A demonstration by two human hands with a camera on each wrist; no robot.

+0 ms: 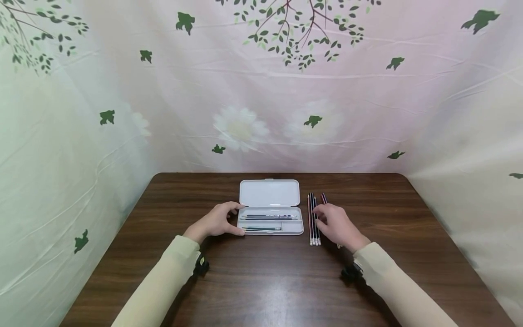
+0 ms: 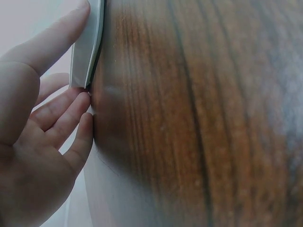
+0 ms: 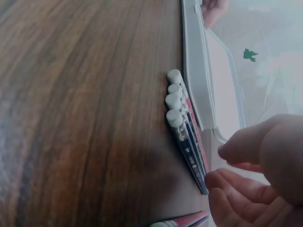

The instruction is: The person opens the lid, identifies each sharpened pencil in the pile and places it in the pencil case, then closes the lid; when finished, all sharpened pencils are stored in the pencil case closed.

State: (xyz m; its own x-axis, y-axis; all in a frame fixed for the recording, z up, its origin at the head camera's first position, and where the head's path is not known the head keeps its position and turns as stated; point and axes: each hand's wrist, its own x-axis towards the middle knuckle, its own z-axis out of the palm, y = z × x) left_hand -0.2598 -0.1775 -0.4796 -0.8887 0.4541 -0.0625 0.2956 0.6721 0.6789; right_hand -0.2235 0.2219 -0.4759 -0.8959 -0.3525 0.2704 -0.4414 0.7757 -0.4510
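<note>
A white pencil case (image 1: 292, 228) lies unfolded on the table, with several dark pencils (image 1: 267, 217) in its long compartment and more in the front left one. My left hand (image 1: 216, 221) holds the case's left end, thumb at the front corner and fingers toward the back. Just right of the case, several pencils (image 1: 311, 227) lie side by side, white erasers toward me. Over this row is my right hand (image 1: 336, 225), its fingers loosely bent and thumb apart, fingertips close to the dark pencil (image 3: 191, 158). More pencils (image 1: 324, 198) lie partly hidden beneath that hand.
The brown wooden table (image 1: 261, 281) backs onto a hanging cloth (image 1: 261, 100) printed with leaves and flowers. Behind the tray, the case's lid (image 1: 269, 193) lies flipped back. A dark wrist device shows at each sleeve cuff.
</note>
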